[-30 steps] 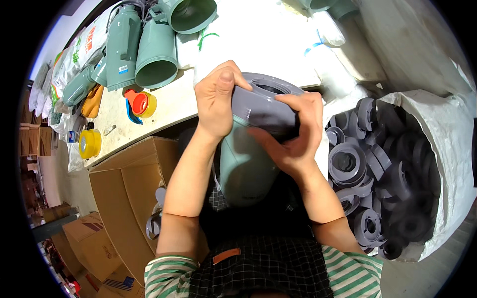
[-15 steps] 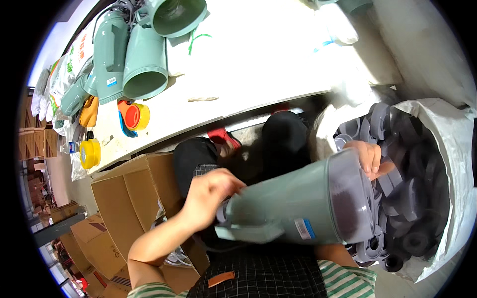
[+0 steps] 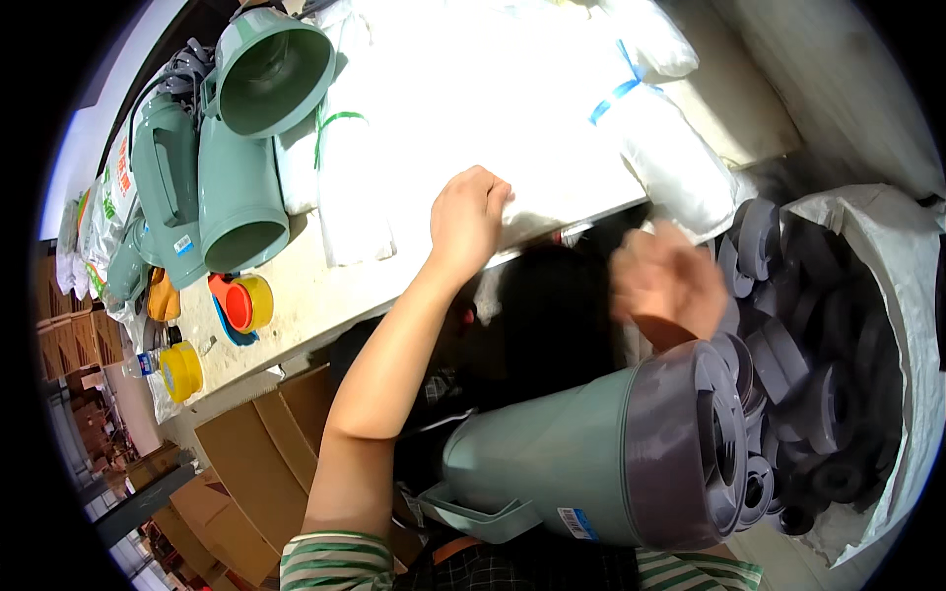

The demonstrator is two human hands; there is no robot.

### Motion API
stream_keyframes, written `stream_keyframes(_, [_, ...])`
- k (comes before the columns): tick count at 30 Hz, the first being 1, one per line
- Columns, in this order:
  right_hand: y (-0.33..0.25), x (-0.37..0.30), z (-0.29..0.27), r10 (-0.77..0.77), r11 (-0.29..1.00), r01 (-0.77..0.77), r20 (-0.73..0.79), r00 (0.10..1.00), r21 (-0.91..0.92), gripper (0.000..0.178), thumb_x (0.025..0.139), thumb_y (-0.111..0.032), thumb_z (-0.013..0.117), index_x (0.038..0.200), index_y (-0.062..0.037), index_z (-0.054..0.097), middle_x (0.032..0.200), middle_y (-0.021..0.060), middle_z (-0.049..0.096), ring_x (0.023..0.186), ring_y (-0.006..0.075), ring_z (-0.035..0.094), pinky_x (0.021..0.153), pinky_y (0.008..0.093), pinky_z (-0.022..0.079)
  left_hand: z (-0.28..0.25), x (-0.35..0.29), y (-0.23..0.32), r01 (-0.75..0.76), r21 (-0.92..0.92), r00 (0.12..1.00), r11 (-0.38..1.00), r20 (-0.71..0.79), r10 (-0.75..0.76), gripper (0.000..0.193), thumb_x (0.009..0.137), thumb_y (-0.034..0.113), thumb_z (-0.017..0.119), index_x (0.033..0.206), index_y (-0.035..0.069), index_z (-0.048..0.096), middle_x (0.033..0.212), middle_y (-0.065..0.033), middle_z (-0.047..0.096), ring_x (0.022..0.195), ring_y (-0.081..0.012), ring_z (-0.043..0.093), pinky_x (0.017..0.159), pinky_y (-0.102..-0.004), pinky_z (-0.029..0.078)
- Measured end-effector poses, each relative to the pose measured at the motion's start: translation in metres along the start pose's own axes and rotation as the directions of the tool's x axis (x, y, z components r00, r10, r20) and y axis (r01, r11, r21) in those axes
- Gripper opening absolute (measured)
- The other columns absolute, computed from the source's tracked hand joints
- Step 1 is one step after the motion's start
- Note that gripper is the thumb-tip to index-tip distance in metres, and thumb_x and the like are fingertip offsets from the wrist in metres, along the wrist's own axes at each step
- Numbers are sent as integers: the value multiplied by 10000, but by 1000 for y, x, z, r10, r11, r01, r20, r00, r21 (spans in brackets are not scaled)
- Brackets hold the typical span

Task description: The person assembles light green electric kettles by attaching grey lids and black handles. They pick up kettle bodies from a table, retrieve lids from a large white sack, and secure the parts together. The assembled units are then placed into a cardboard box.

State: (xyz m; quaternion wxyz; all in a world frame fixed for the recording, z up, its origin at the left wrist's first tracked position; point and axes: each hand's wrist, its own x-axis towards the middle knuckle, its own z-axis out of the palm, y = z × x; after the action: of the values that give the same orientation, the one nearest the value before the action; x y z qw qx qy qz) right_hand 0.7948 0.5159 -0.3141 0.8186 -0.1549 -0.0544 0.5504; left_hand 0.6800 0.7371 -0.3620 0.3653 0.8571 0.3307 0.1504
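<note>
A pale green jug body [image 3: 552,463] with a handle and a blue-and-white label lies on its side across my lap. On its wide end sits a dark grey base ring [image 3: 680,443] with a round opening. Neither hand is on the jug. My left hand [image 3: 468,222] is at the table's near edge, its fingers curled closed; whatever they may hold is hidden. Motion smears my right hand [image 3: 670,281], which hovers above the jug's grey end, beside the sack of grey parts.
Several green jug bodies [image 3: 241,187] lie at the table's left, near yellow tape rolls [image 3: 180,371]. White bundles [image 3: 670,148] tied with ribbon rest on the table [image 3: 286,335]. A white sack [image 3: 887,295] of grey plastic parts stands right; cardboard boxes [image 3: 246,473] stand left.
Both hands have left the jug, which now rests lower on my lap. The left hand moved up to the table; the right moved up and left from the jug's grey end.
</note>
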Motion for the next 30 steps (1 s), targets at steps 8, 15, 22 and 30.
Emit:
stream_keyframes(8, [61, 54, -20, -209, -504, 117, 252, 945, -856, 358, 846, -194, 782, 1160, -46, 692, 1255, 130, 679, 1241, 323, 595, 1053, 448, 456, -66, 48, -47, 262, -917, 882, 300, 102, -460, 265, 1040, 140, 439, 889, -9, 598, 833, -157, 716, 847, -254, 696, 789, -375, 547])
stream_keyframes(15, [67, 49, 20, -149, 639, 169, 95, 984, -751, 1089, 546, -45, 954, 1500, -48, 430, 1487, 141, 463, 1396, 236, 431, 1153, 394, 356, -97, -55, 57, 79, -684, 979, 725, 190, 73, 133, 975, 109, 588, 1032, -11, 582, 902, -163, 687, 929, -281, 691, 840, -404, 563])
stream_keyframes(22, [59, 29, 0, -517, -195, 88, 179, 837, -977, 320, 712, -50, 877, 753, -58, 559, 741, -5, 525, 717, 102, 474, 671, 259, 418, -116, -120, 69, 188, -800, 982, 569, 140, -128, 124, 1022, 89, 550, 920, 18, 557, 742, -57, 584, 568, -152, 557, 557, -281, 468])
stream_keyframes(30, [-30, -62, 28, -604, -24, 221, 191, 774, -975, 302, 947, -102, 631, 1211, 45, 611, 1058, 89, 680, 963, 203, 647, 890, 303, 492, -128, -112, 73, -127, -91, 984, 988, 114, 137, 195, 837, -36, 631, 1026, 10, 625, 763, -76, 621, 728, -121, 586, 665, -281, 472])
